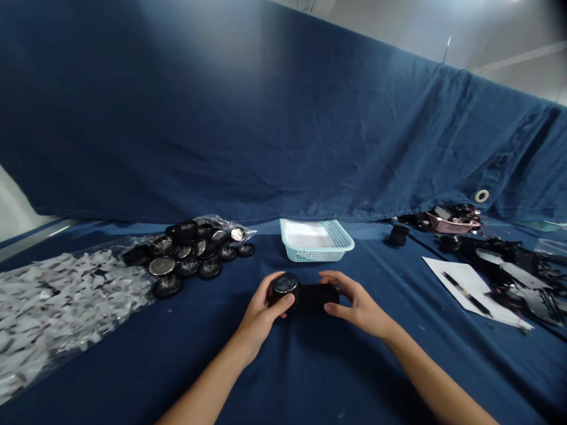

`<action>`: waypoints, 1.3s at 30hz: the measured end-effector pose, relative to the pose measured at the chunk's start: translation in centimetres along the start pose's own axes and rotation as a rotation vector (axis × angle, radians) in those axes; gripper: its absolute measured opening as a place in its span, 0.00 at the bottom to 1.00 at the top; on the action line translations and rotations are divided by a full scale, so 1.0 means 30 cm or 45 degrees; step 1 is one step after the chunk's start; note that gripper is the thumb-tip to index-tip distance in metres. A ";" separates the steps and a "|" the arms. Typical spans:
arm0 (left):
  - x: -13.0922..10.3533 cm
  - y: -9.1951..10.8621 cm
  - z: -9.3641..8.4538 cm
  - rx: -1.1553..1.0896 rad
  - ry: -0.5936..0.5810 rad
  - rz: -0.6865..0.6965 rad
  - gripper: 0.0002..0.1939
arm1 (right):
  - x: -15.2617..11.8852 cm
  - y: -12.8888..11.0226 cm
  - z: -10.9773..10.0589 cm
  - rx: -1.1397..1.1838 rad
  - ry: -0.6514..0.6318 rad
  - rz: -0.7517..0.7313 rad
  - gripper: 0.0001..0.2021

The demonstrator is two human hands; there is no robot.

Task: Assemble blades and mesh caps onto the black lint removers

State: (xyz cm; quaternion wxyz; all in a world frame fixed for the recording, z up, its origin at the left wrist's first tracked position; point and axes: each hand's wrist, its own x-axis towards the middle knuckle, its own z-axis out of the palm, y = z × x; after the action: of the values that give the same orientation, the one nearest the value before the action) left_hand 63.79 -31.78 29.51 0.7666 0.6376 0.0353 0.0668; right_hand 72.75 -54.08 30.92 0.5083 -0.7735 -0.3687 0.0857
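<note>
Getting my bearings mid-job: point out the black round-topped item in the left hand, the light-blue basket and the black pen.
Black round-topped item (286, 284), head view: its round top.
Light-blue basket (316, 256), head view: its perforated front wall.
Black pen (466, 293), head view: middle of its barrel.

Blue curtain (221, 130) behind a blue-covered table (367, 383)
Pale wall or ceiling (390, 26) shows above the curtain's slanting top edge — brightest at upper right — and a whitish surface (11, 215) (partly visible) stands far left.

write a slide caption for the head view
Two hands hold round-topped black hardware before a pale blue basket, with round dark pieces at left.
</note>
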 end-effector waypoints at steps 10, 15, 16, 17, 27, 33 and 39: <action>0.008 -0.007 -0.003 -0.095 0.044 -0.004 0.26 | 0.009 -0.002 -0.035 0.196 0.042 0.039 0.28; 0.017 -0.016 -0.009 -0.162 0.085 -0.002 0.26 | 0.014 0.010 -0.037 0.447 0.111 0.153 0.27; 0.018 -0.017 -0.011 -0.173 0.088 -0.002 0.26 | 0.015 0.014 -0.036 0.484 0.128 0.170 0.26; 0.020 -0.018 -0.012 -0.181 0.087 -0.003 0.26 | 0.016 0.017 -0.035 0.510 0.143 0.178 0.26; 0.018 -0.019 -0.010 -0.190 0.081 -0.018 0.25 | 0.015 0.020 -0.024 0.540 0.193 0.137 0.22; 0.019 -0.018 -0.013 -0.194 0.078 -0.013 0.25 | 0.016 0.025 -0.024 0.528 0.188 0.123 0.20; 0.016 -0.016 -0.013 -0.151 0.059 -0.010 0.25 | 0.009 0.035 -0.016 0.280 0.211 0.027 0.20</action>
State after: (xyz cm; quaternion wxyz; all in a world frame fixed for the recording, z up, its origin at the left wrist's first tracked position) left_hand 64.23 -31.41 28.97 0.8022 0.5893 0.0516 0.0805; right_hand 73.69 -54.46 30.31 0.6177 -0.7214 -0.3058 0.0667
